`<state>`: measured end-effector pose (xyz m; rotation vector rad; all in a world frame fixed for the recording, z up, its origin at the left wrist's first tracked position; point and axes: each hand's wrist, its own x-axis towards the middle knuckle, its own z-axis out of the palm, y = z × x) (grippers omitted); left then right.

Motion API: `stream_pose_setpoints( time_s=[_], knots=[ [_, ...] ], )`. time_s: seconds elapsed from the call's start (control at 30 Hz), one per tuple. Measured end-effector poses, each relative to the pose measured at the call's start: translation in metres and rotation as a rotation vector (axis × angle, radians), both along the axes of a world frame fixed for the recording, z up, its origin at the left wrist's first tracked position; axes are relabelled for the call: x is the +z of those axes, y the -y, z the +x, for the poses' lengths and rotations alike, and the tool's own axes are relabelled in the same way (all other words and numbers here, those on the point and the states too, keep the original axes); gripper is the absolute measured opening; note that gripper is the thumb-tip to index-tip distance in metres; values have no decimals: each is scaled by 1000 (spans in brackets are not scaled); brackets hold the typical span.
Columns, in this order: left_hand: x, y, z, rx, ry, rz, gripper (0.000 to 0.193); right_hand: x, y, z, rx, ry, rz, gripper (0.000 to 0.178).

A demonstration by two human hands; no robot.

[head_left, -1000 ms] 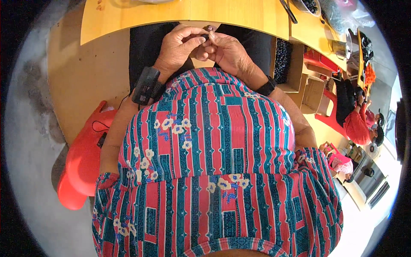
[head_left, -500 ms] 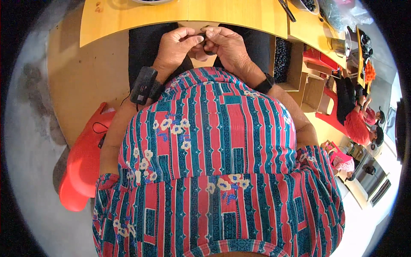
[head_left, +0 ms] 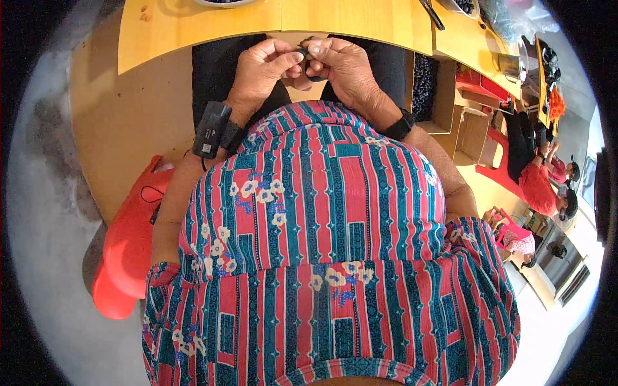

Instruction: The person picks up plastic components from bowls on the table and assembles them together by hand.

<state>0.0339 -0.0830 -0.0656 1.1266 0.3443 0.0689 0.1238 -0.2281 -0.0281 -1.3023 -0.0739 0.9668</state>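
Between my two hands is a small black part [head_left: 311,63], mostly covered by the fingers, so its exact kind cannot be made out. My left hand [head_left: 261,72] pinches it with thumb and forefinger from the left. From the right, my right hand [head_left: 346,72] grips it the same way, thumb on top. Both hands meet over my lap, just below the front edge of the yellow table [head_left: 347,19].
A white bowl [head_left: 226,3] of dark pieces stands on the table's far edge. To the right are a cardboard box [head_left: 444,96] of small black pieces, an open carton [head_left: 473,135] and a metal cup [head_left: 508,64]. A red chair [head_left: 129,238] is at left; co-workers [head_left: 537,186] sit far right.
Both hands stay nearly in place around the small black part, with only slight finger shifts. My left wrist has turned a little.
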Motion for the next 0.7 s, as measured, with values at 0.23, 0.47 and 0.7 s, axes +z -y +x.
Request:
stream_pose_setpoints(
  time_s=[0.23,0.47,0.7],
  knots=[
    [-5,2,3,-5,43,-78,18,-7,2,1,14,-28,34,18],
    [-8,2,1,-59,25,-195,15,-10,2,-2,-2,-9,47,13],
    [-3,1,0,-68,20,-309,14,4,-2,-2,24,297,-81,13]
  ],
)
